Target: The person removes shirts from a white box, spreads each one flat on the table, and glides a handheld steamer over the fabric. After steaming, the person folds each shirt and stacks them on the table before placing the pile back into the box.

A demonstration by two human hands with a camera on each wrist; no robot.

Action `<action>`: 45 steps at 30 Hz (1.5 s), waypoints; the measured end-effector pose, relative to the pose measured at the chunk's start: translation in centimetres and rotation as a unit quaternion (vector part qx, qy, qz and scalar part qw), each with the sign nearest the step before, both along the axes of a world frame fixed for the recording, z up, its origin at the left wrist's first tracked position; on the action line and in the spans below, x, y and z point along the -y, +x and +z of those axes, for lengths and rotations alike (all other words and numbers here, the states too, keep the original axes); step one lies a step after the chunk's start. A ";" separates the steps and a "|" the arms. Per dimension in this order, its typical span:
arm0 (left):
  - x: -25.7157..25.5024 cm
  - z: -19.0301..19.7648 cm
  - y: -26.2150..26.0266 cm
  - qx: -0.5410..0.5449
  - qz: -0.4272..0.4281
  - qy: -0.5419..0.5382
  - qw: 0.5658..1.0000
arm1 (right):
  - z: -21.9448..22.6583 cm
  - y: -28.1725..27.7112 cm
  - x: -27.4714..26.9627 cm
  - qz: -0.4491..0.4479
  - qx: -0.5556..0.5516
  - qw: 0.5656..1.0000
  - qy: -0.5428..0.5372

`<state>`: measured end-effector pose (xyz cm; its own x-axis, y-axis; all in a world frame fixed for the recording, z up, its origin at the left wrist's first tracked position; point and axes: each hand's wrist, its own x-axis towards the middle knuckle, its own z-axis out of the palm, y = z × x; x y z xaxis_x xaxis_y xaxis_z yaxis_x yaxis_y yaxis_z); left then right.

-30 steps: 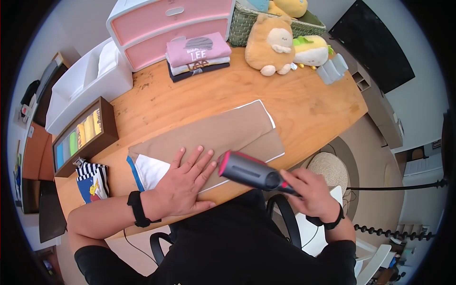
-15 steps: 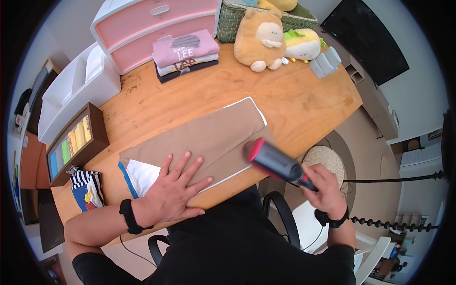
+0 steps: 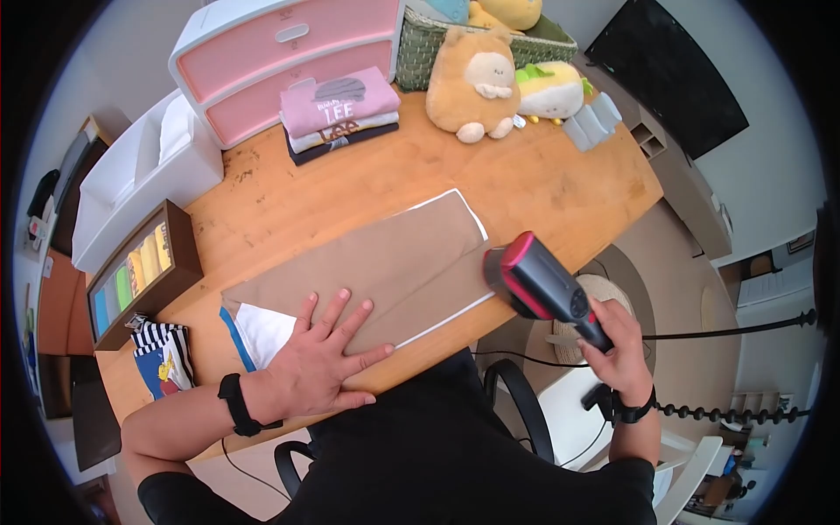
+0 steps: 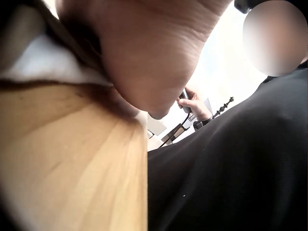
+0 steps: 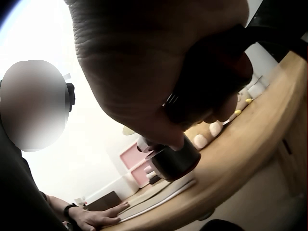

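Note:
A folded brown garment with white edging and a blue-trimmed white corner lies near the table's front edge. My left hand, fingers spread, rests flat on its lower left part. In the head view my right hand grips the handle of a dark grey and pink handheld appliance. Its wide pink-rimmed head is at the garment's right end; whether it touches the cloth I cannot tell. The right wrist view shows my right hand around the dark handle, the appliance head beyond it.
Folded shirts are stacked before pink drawers. Plush toys sit by a green basket. At left are a white bin, a brown box of rolled cloths and a striped folded garment. A black cord hangs at right.
My right hand has moved the appliance rightward, from beside my left hand to the garment's right end. My left hand stays spread on the cloth. The head view has shifted slightly.

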<state>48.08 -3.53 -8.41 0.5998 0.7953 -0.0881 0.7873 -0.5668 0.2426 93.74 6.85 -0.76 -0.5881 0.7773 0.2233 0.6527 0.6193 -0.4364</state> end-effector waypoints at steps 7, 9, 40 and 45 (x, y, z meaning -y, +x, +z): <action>-2.9 1.8 0.2 -0.007 0.079 0.055 0.995 | 0.7 -10.4 -3.2 0.088 0.020 0.996 0.003; -3.1 0.1 -0.2 -0.008 0.103 0.048 0.994 | 0.8 -11.9 -4.2 0.104 0.031 0.994 -0.004; 1.3 -1.1 -4.7 -0.011 0.278 0.049 0.959 | 2.9 -18.1 -8.8 0.188 0.037 0.981 -0.020; 5.0 -1.0 -8.0 -0.059 0.361 0.041 0.930 | 1.3 -24.4 -7.8 0.306 0.071 0.949 -0.037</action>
